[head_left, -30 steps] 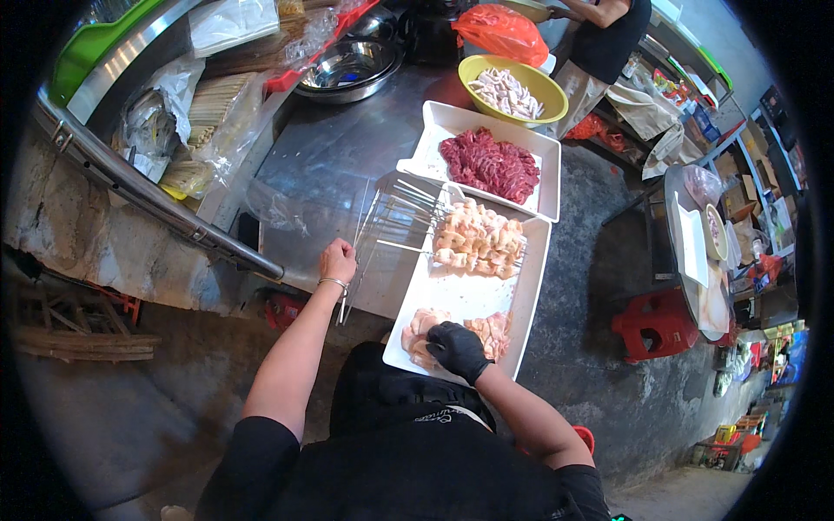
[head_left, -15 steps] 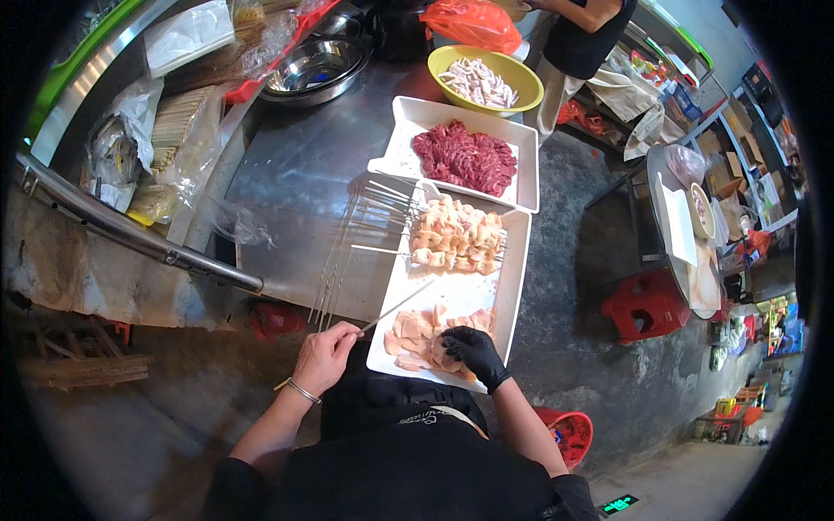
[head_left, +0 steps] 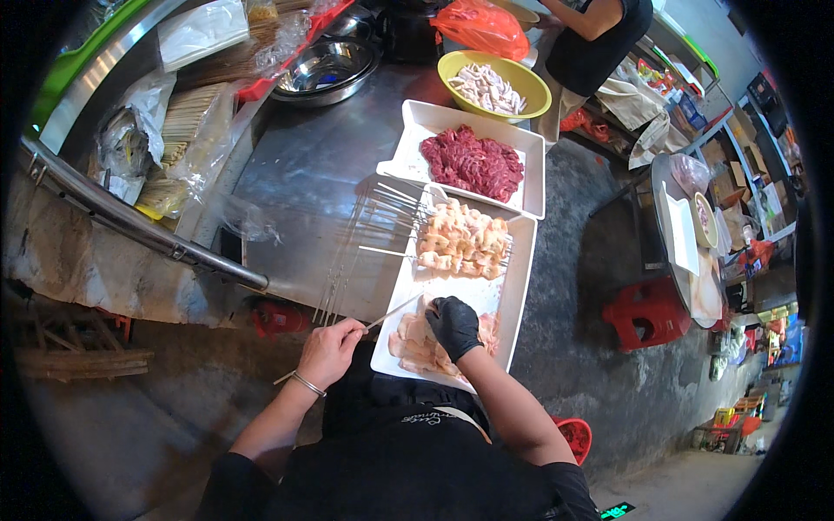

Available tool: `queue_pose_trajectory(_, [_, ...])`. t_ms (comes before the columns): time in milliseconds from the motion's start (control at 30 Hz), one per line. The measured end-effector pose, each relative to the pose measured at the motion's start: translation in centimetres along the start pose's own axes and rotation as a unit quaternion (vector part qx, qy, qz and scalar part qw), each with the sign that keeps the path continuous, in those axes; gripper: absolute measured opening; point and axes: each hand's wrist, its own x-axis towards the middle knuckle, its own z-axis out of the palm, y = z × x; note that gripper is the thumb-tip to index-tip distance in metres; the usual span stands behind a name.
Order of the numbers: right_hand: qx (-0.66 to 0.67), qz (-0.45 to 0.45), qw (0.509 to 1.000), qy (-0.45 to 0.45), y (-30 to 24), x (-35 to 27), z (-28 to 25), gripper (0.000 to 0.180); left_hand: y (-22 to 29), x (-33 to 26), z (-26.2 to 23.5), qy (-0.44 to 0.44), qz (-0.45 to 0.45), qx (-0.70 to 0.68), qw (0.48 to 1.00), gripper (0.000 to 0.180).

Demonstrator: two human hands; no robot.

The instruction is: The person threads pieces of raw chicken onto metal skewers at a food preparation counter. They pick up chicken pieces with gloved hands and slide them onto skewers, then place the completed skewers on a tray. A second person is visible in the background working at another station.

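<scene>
Between the fingers of my bare left hand [head_left: 327, 354] is a long thin skewer [head_left: 395, 311], its tip slanting up to the right over the white tray [head_left: 519, 286]. My right hand [head_left: 453, 326], in a black glove, has its fingers pinched together at the tip; a pale piece of raw meat seems to be in them, partly hidden. Loose pale meat pieces [head_left: 417, 346] lie below that hand in the near part of the tray. In the far part rests a row of loaded meat skewers [head_left: 465, 239], their bare ends jutting left over the rim.
Beyond stands a second white tray [head_left: 408, 148] of sliced red meat [head_left: 473, 163], then a yellow bowl [head_left: 543, 97] of pale strips. Metal bowls [head_left: 326, 69] and bagged sticks [head_left: 187, 139] are at the left. Another person [head_left: 599, 39] works at the far side. A red stool [head_left: 645, 313] is right.
My right hand has risen from the loose meat to the skewer's tip, its fingers now pinched there. My left hand still holds the skewer in nearly the same place.
</scene>
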Motion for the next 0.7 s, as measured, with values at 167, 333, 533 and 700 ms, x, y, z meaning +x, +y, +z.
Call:
queue_pose_trajectory(167, [0.087,-0.021,0.994,-0.067,1.4,0.6,-0.4,0.022,-0.7,-0.3,0.1,-0.038,-0.006,0.052,0.998,0.016])
queue_pose_trajectory(333, [0.288,0.069,0.951,-0.094,3.6,-1.5,-0.9,0.020,-0.1,-1.1,0.1,-0.045,0.004,0.077,0.996,0.016])
queue_pose_trajectory(533, [0.514,0.238,0.816,-0.117,3.6,-4.4,-4.0,0.028,1.4,-1.5,-0.4,-0.062,0.001,0.187,0.980,0.019])
queue_pose_trajectory(700, [0.530,0.234,0.811,-0.086,3.7,-5.8,-3.9,0.027,3.3,-1.8,-0.6,-0.045,0.072,0.113,0.990,0.020])
